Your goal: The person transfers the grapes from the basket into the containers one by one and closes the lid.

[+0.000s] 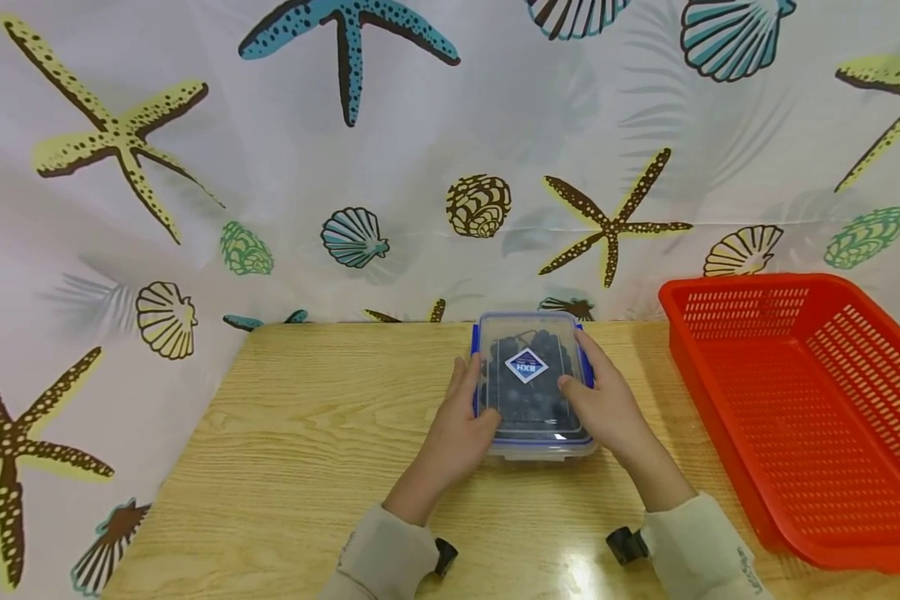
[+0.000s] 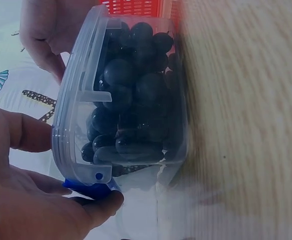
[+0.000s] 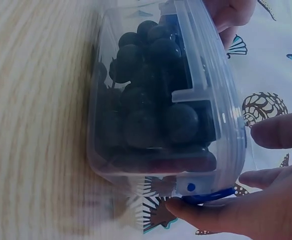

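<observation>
A clear plastic food container (image 1: 527,433) with blue side clips stands on the table, its lid (image 1: 495,333) on top and a diamond-shaped label (image 1: 527,365) on the lid. Dark grapes (image 2: 130,90) fill much of it. My left hand (image 1: 457,421) grips the container's left side, thumb over the lid's edge and fingers at the blue clip (image 2: 88,189). From the other side my right hand (image 1: 607,400) holds it the same way, thumb on the lid. In the right wrist view the fingertips (image 3: 178,206) of that hand are right at the other blue clip (image 3: 208,196).
To the right stands a red plastic basket (image 1: 750,467) with slotted walls, close beside my right forearm. The wooden table (image 1: 307,442) extends to the left. Behind it hangs a white cloth (image 1: 420,150) printed with starfish and shells.
</observation>
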Motion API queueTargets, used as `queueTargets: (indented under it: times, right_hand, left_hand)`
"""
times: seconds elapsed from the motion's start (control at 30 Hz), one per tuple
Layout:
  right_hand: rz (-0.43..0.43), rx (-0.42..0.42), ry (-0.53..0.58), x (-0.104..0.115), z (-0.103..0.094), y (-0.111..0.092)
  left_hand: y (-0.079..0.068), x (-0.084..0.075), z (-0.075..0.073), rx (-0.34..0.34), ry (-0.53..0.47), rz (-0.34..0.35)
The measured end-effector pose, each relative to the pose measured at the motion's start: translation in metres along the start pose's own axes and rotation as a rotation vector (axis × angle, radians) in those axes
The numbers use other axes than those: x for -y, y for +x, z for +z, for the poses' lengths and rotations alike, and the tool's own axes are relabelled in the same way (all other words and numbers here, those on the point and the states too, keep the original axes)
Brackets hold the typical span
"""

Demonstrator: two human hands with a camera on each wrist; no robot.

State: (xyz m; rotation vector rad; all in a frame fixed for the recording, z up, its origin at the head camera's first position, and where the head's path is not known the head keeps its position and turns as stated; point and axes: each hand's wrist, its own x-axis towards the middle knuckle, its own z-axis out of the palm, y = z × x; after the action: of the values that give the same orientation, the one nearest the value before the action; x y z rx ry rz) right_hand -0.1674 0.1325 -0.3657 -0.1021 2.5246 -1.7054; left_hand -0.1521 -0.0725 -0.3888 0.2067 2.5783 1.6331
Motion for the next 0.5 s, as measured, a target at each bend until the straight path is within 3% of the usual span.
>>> queueTargets:
  times: [0.3, 0.4, 0.5]
  right_hand:
    - [-0.020, 0.026, -0.112, 0.005, 0.000, -0.005]
    - [-0.040, 0.022, -0.170, 0.009, 0.002, -0.008]
    - [-0.090, -0.009, -0.249, 0.015, 0.006, -0.013]
  left_hand:
    - [-0.003, -0.006, -0.002, 0.030, 0.040, 0.023]
    - [-0.005, -0.011, -0.005, 0.016, 0.098, 0.083]
    - [-0.007, -0.015, -0.008, -0.010, 0.189, 0.199]
